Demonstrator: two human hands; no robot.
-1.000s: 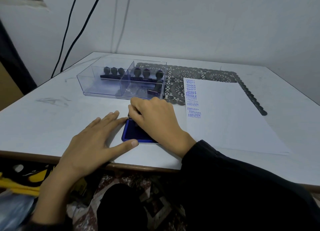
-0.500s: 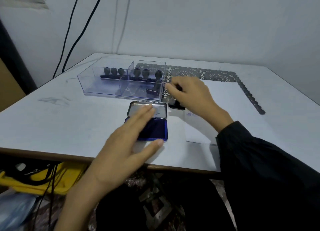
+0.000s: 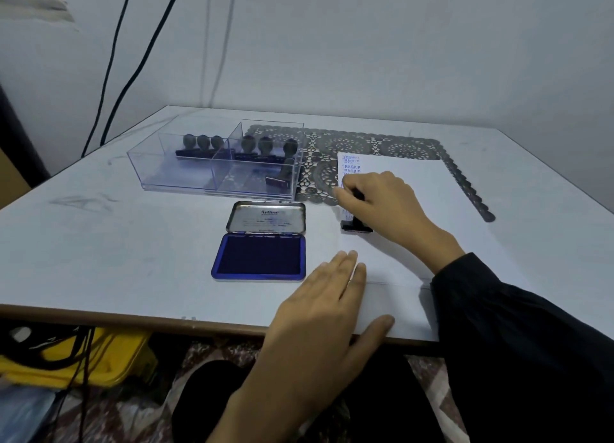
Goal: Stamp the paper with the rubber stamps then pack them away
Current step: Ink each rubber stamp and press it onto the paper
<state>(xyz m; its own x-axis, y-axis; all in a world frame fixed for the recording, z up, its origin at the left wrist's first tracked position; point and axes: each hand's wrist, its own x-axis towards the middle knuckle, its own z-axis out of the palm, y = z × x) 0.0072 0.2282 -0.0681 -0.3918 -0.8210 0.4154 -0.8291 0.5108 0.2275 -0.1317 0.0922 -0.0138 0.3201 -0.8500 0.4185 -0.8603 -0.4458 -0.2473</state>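
Stamping stage, partly complete. At far left on the worktop (image 3: 99,243) stands the clear tray (image 3: 172,180), which has two compartments: three stamps (image 3: 202,142) stand upright along the back of the left one, and three more stand at the back of the right one, where a seventh (image 3: 282,176) lies tilted near the front. Just in front of the tray lies the ink pad (image 3: 259,258), open, with its lid (image 3: 265,218) folded back, so inking can go on. The left hand (image 3: 322,303) lies flat, fingers straight and together and thumb spread toward the worktop edge. Its fingertips reach onto the near left corner of the paper (image 3: 448,216) and appear to steady it. One stamp (image 3: 357,226) is out of the tray. Its base sits on, or just above, the left margin of the paper, though contact cannot be told for certain. The right hand (image 3: 385,200) holds it, fingers curled round the handle from above. A column of blue prints, several reading FRAGILE, runs down that margin beyond the hand. The rest of the sheet is blank, and its far end lies over a lace mat (image 3: 365,143). By this evidence stamping is well under way. Whether the stored stamps have been used cannot be told. Still left are this impression, returning the held stamp to the tray, and probably closing the ink pad.
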